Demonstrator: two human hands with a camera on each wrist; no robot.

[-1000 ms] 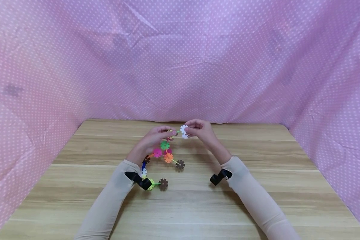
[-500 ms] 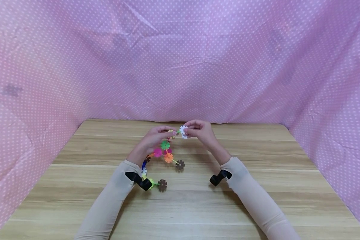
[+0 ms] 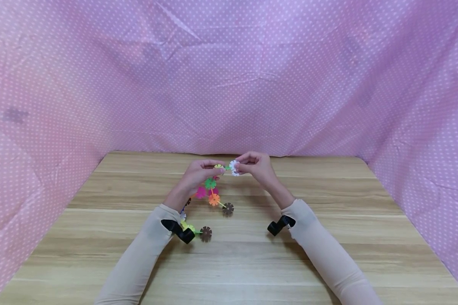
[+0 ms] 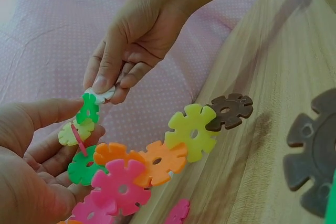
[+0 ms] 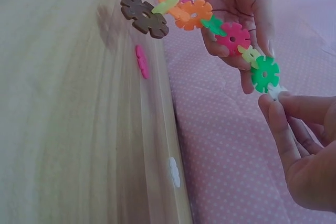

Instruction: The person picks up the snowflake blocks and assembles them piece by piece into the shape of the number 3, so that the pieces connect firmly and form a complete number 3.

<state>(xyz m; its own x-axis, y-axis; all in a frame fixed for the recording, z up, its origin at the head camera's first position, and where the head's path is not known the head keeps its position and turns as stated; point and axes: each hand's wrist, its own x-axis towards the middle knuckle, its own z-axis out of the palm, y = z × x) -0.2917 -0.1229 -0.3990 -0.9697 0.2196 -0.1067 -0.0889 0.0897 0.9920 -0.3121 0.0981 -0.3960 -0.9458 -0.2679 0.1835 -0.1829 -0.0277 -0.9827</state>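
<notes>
A chain of bright snowflake discs [image 3: 213, 199] hangs from my left hand [image 3: 210, 167] down to the table. That hand pinches the chain's top end, near a green disc [image 4: 87, 109] and a yellow-green one [image 4: 68, 135]. My right hand [image 3: 242, 167] pinches a white disc [image 3: 234, 167] and holds its edge against the green disc [image 5: 264, 73]. The white disc [image 5: 274, 92] shows only partly between the fingertips. Lower on the chain come magenta [image 4: 122, 184], orange [image 4: 157, 161], yellow-green [image 4: 191, 132] and brown [image 4: 228, 111] discs.
A wooden table [image 3: 328, 190] is walled on three sides by pink dotted cloth [image 3: 229, 84]. A loose pink disc [image 5: 140, 60] and a white disc [image 5: 174, 171] lie near the table's far edge. The chain's tail ends in a brown disc [image 3: 205, 232] by my left wrist.
The two hands have drawn slightly closer, bringing the white disc against the chain's top end. The hanging chain shifted a little to the left.
</notes>
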